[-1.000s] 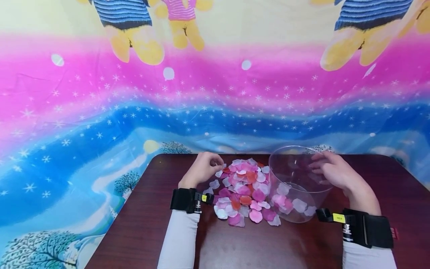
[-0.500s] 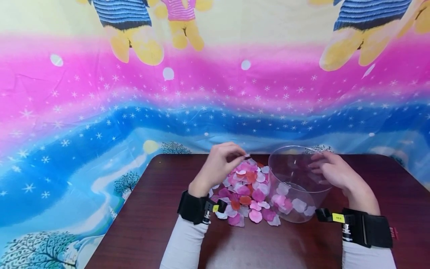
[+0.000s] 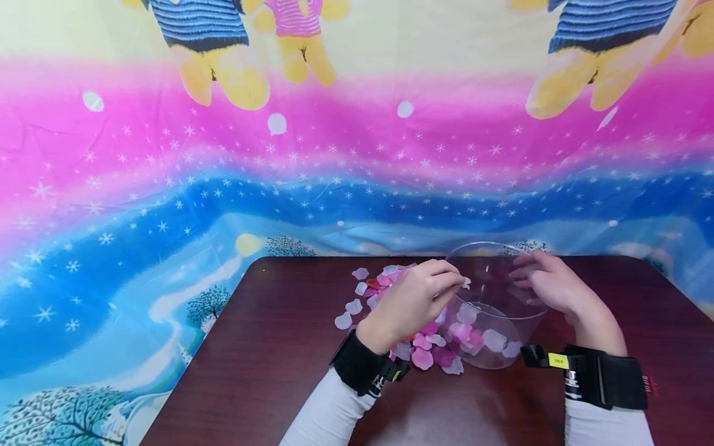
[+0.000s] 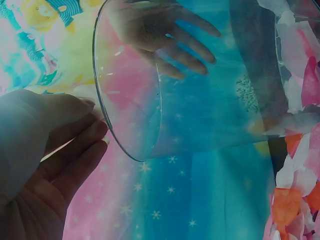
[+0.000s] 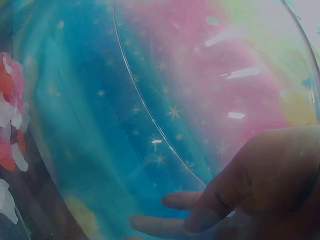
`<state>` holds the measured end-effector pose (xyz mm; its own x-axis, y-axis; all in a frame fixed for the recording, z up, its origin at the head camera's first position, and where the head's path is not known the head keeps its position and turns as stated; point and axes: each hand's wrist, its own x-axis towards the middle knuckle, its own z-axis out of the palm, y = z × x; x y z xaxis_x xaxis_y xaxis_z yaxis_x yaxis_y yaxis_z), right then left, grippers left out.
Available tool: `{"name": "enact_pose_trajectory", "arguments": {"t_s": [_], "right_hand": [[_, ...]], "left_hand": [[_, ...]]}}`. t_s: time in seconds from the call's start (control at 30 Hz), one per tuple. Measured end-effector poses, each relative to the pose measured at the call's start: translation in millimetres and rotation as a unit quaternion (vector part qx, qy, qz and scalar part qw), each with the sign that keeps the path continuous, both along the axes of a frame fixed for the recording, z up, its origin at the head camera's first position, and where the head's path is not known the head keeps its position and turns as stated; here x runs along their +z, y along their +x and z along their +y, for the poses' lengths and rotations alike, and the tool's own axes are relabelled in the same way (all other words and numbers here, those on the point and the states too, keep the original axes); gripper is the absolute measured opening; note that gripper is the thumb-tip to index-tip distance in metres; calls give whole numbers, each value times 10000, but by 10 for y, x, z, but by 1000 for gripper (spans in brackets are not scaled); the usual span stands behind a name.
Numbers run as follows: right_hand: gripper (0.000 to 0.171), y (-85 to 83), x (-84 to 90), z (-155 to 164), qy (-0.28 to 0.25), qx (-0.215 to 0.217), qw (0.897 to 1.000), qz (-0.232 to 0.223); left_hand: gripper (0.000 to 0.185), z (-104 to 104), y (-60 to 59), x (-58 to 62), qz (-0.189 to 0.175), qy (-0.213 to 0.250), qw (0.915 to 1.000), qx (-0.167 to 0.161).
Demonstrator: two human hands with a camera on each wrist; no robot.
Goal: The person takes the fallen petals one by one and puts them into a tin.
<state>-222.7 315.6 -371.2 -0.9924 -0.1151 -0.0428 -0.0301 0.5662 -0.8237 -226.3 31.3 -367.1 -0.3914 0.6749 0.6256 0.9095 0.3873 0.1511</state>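
A clear plastic bucket (image 3: 502, 334) stands upright on the table with several pink and white petals (image 3: 465, 334) at its bottom. At its left rim is my left hand (image 3: 413, 303), pinching a small white petal (image 3: 466, 283) between thumb and fingertips. My right hand (image 3: 552, 285) rests along the bucket's right side, fingers spread and fairly straight, seen through the clear wall in the left wrist view. Left of the bucket lies a heap of pink, white and red artificial petals (image 3: 422, 358), partly hidden behind my left hand.
The dark red-brown table (image 3: 251, 371) has rounded back corners. Behind it hangs a colourful printed cloth (image 3: 357, 155). Several stray white petals (image 3: 344, 320) lie at the heap's left edge.
My left hand has moved right from the heap's left edge, over the heap, to the bucket's rim with the white petal. My right hand has stayed at the bucket.
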Motion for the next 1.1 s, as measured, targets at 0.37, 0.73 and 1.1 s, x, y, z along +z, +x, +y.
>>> {"name": "enact_pose_trajectory", "arguments": {"t_s": [0.37,0.73,1.1], "right_hand": [[46,-3,3,-10,20,-49,10000,-25],[50,-13,2,1,8,-16,10000,-50],[49,-4,1,-6,23,-35,10000,-41]], "left_hand": [[25,-53,-45,2,-192,56,9998,-47],[14,-493,-346,14,-689,729,9945,305],[15,-749,-540,-156,-1615,297,9800,1127]]}}
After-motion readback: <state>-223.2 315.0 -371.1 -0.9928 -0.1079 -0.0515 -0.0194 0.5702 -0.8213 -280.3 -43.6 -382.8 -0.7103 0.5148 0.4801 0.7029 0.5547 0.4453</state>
